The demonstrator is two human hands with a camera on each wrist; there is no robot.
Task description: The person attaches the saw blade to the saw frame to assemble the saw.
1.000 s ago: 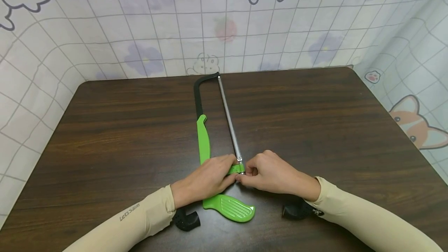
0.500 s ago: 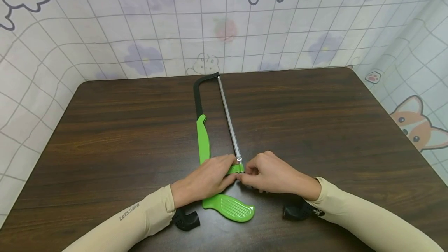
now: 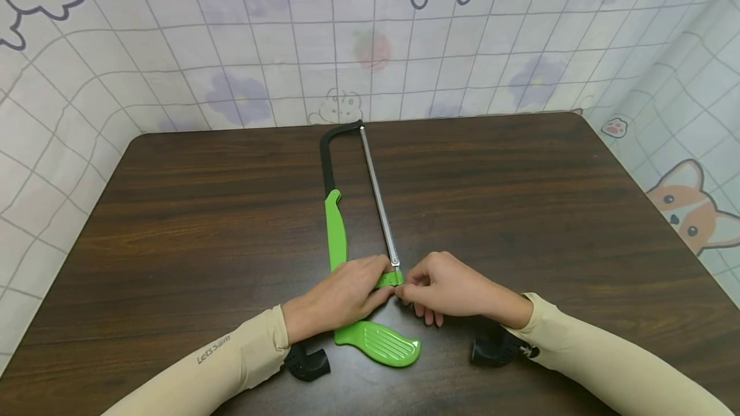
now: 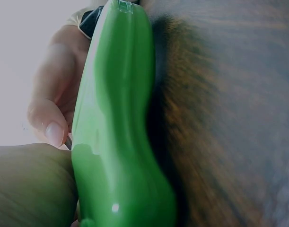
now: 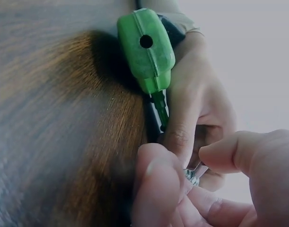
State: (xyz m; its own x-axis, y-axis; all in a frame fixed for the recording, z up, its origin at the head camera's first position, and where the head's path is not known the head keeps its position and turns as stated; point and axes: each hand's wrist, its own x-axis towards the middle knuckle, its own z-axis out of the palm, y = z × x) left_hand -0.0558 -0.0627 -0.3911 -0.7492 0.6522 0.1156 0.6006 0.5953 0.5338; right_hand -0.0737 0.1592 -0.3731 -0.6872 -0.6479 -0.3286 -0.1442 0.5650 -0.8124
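Note:
A hacksaw (image 3: 336, 230) lies on its side on the table, its black front bow at the far end. The silver blade (image 3: 378, 198) runs down toward my hands, and the ridged green handle (image 3: 384, 343) faces me. My left hand (image 3: 349, 291) lies over the green lower part and grips it near the blade's near end. There, my right hand (image 3: 448, 284) pinches a small threaded metal wing nut (image 5: 191, 177) between thumb and fingers; in the head view the fingers hide it. The green handle also fills much of the left wrist view.
The dark wood-grain table (image 3: 520, 198) extends to both sides of the saw. Behind it and along the sides hangs a white gridded cloth (image 3: 462, 37) with cartoon prints. Black wrist cameras sit under both forearms, close over the tabletop.
My right hand's fingers have turned slightly at the blade's near end, and its lower fingers now reach further down below the palm. The hacksaw and my left hand stay in place.

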